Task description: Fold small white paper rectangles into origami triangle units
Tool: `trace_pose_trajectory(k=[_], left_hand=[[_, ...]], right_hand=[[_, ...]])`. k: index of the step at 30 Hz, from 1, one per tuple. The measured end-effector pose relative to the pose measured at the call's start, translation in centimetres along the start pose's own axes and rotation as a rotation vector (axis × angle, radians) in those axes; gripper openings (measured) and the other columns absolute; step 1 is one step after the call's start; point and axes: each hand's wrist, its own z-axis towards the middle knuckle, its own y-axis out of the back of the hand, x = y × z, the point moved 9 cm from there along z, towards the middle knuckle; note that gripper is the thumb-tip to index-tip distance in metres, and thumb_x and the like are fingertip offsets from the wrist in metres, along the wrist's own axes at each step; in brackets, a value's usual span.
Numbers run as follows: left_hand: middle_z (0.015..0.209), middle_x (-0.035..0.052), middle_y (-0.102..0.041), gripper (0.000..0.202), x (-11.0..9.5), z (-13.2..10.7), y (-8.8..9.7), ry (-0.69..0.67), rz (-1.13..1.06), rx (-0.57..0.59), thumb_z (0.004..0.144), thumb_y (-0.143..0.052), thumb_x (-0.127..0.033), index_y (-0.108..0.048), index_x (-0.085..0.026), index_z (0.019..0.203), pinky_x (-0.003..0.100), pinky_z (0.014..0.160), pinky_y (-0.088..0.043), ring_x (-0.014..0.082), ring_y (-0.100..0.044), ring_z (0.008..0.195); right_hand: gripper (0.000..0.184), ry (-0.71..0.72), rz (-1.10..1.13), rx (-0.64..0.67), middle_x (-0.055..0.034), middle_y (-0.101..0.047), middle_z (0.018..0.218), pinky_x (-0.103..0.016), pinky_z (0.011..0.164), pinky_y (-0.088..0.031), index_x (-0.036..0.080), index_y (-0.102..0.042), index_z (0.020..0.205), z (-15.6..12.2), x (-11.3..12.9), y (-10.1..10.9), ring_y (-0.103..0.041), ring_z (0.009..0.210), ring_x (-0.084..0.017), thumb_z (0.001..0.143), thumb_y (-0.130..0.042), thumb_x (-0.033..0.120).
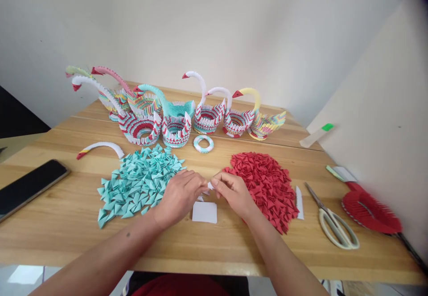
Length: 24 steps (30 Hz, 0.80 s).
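We pinch a paper slip (210, 185) between the fingertips of our left hand (179, 198) and right hand (234, 193). Finished swans (207, 115) stand at twelve o'clock. Folded teal pieces (138, 182) lie at nine and red pieces (265, 184) at three. A blank card (204, 212) lies unfolded at six.

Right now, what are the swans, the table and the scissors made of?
The swans look like folded paper, matte, built from many little coloured triangles. The table looks like pale wood, with grain lines and plank seams, maybe laminate. The scissors have grey metal-looking blades and cream handles, probably plastic. The white piece pinched between left hand and right hand seems paper too.
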Motion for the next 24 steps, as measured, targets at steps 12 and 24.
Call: trace_pose_trajectory(k=[12,24], left_hand=[[0.069,0.0007,-0.062,0.018,3.6,-0.9,-3.0,0.532,-0.601,0.171,0.085,-0.053,-0.03,-0.06,-0.016,0.075,0.022,0.061,-0.04,0.0133,-0.055,0.065],[0.058,-0.0025,-0.053,0.029,5.1,-1.3,-3.0,0.687,-0.831,0.02,0.078,-0.06,-0.041,-0.054,-0.016,0.065,0.022,0.054,-0.039,0.0102,-0.047,0.055]], right_hand=[[0.033,-0.011,-0.092,-0.013,0.0033,-0.049,0.055,-0.022,0.049,-0.031,0.018,-0.053,0.062,0.0,0.1,-0.1,-0.042,0.051,-0.01,0.087,-0.053,0.039],[0.029,-0.016,0.031,0.034,-0.0012,-0.063,0.072,-0.024,0.062,-0.042,0.017,-0.063,0.076,0.4,-0.5,-0.5,-0.055,0.068,-0.015,0.084,-0.058,0.045]])
